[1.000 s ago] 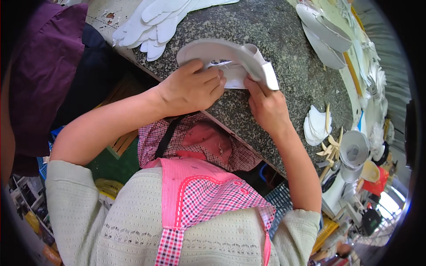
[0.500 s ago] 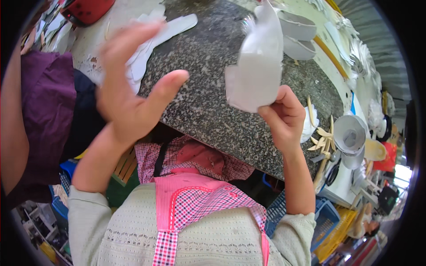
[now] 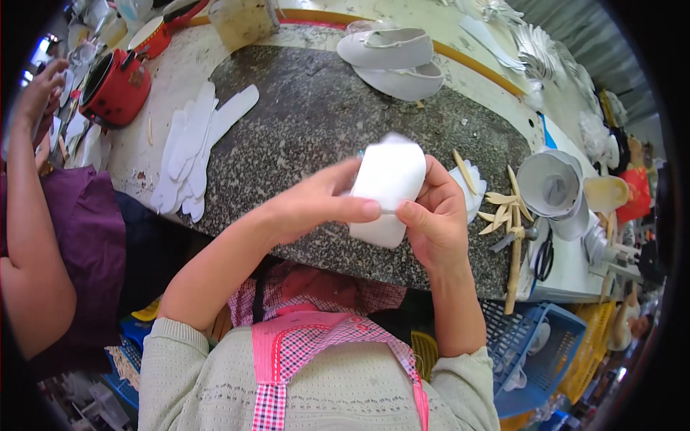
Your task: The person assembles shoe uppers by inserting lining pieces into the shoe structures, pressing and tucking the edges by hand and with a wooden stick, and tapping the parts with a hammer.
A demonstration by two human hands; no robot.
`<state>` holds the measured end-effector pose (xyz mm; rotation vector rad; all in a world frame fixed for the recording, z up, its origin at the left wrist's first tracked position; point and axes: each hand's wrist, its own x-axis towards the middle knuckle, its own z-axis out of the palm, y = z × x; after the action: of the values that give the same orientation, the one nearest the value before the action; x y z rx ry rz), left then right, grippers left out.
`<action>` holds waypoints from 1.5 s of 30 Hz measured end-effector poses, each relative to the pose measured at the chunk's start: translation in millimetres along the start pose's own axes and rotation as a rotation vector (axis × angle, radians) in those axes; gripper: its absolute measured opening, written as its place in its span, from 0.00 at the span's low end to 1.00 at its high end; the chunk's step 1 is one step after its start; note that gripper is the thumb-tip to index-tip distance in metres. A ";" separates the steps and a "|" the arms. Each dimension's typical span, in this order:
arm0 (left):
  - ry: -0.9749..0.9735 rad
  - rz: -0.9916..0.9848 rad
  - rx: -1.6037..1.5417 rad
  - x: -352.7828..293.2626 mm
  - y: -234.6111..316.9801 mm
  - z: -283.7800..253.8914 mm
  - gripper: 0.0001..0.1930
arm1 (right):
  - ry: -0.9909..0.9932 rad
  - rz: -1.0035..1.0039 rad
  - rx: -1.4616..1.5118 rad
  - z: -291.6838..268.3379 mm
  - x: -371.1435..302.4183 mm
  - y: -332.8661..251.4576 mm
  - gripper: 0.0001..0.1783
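A white shoe upper (image 3: pixel 392 172), curved over on itself, is held between my two hands above the dark speckled stone slab (image 3: pixel 287 161). My left hand (image 3: pixel 316 195) grips its left side, thumb across the front and the other fingers behind. On the right edge my right hand (image 3: pixel 440 215) pinches it, with thumb and bent fingers closed. Both thumb tips nearly meet at the piece's lower middle. Two pale shoe uppers (image 3: pixel 392 56) lie one over the other at the slab's far edge. White flat sole-shaped pieces (image 3: pixel 190 147) overlap at the slab's left.
Right of the slab are thin wooden sticks (image 3: pixel 514 204), a hammer (image 3: pixel 514 262), black scissors (image 3: pixel 544 257) and a white bowl (image 3: pixel 550 185). A red pot (image 3: pixel 118 90) stands far left, near a co-worker's arm (image 3: pixel 32 237). Below the table's right end sits a blue basket (image 3: pixel 539 359).
My left hand has come down rightward and taken hold of the white upper. My right hand has lowered the piece and brought it inward. The view has shifted, showing more of the table's far side.
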<state>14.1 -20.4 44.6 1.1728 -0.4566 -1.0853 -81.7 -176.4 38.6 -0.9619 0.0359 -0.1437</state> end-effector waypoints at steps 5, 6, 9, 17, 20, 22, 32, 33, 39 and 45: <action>-0.114 -0.052 -0.125 9.3 9.0 0.8 0.42 | -0.034 -0.030 -0.016 -6.9 2.8 -14.8 0.23; -0.125 -0.054 -0.116 13.1 10.1 -0.1 0.42 | -0.028 -0.043 -0.016 -7.8 3.7 -17.1 0.23; -0.071 0.074 -0.224 19.2 5.6 -3.2 0.38 | -0.020 -0.009 -0.102 -10.0 5.6 -18.7 0.22; -0.023 -0.248 -0.485 11.5 -18.6 2.3 0.36 | -0.036 -0.016 0.021 -28.2 6.6 -7.2 0.23; -0.046 -0.119 -0.383 10.4 -15.4 4.8 0.35 | -0.099 -0.015 -0.060 -29.6 6.1 -10.0 0.22; 0.040 0.057 -0.165 13.5 -6.7 13.6 0.32 | -0.086 -0.005 -0.129 -31.9 2.8 -13.8 0.22; 0.005 0.238 0.489 49.1 -18.8 -21.3 0.19 | 0.104 -0.236 -0.835 -46.8 -27.8 2.3 0.14; -0.063 0.220 0.624 51.4 -22.4 -27.4 0.17 | 0.122 -0.226 -0.848 -52.7 -36.0 1.3 0.14; -0.171 0.290 1.054 38.7 -54.7 -70.7 0.15 | 0.786 -0.443 -1.670 -173.1 -132.5 -9.9 0.16; -0.263 0.476 1.467 20.3 -37.8 -76.8 0.07 | 0.970 0.091 -2.057 -224.9 -179.1 -46.0 0.16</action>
<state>66.3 1.4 -22.7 1.9842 -1.8164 -0.3471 -285.1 -360.9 -58.3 -2.8245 1.3383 -0.5119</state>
